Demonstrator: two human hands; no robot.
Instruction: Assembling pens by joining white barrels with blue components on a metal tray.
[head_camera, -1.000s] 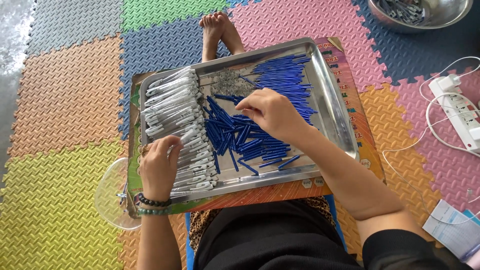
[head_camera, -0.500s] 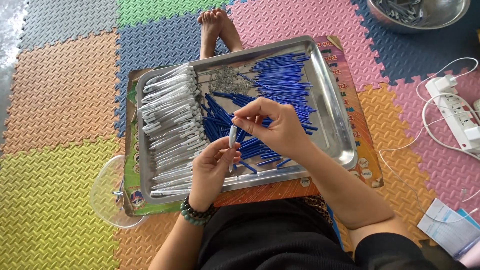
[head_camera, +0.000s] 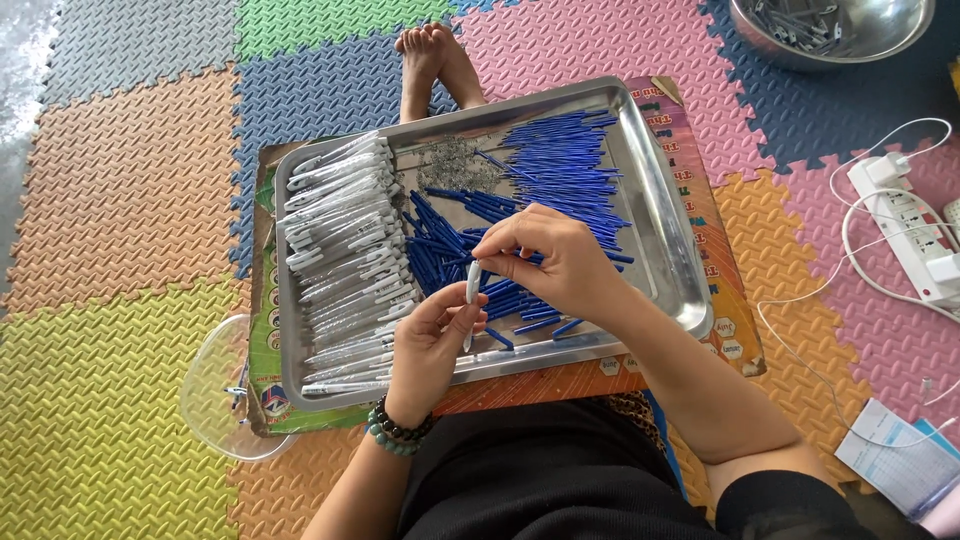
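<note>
On the colourful foam floor mats (head_camera: 120, 200) my steel tray (head_camera: 660, 200) holds many white barrels (head_camera: 340, 250) at left; my left hand (head_camera: 430, 345) grips one white barrel (head_camera: 473, 285), my right hand (head_camera: 560, 262) pinches its top; many blue refills (head_camera: 560, 165) remain loose, I judge.

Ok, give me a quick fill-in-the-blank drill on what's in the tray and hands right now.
1. The left hand holds one white pen barrel over the rectangular ____ tray.
2. The loose thin refills piled in the tray are ____ in colour.
3. The white pen barrels lie stacked along the tray's ____ side.
4. The right hand meets the barrel at its ____ end.

Missing words: metal; blue; left; upper
</note>
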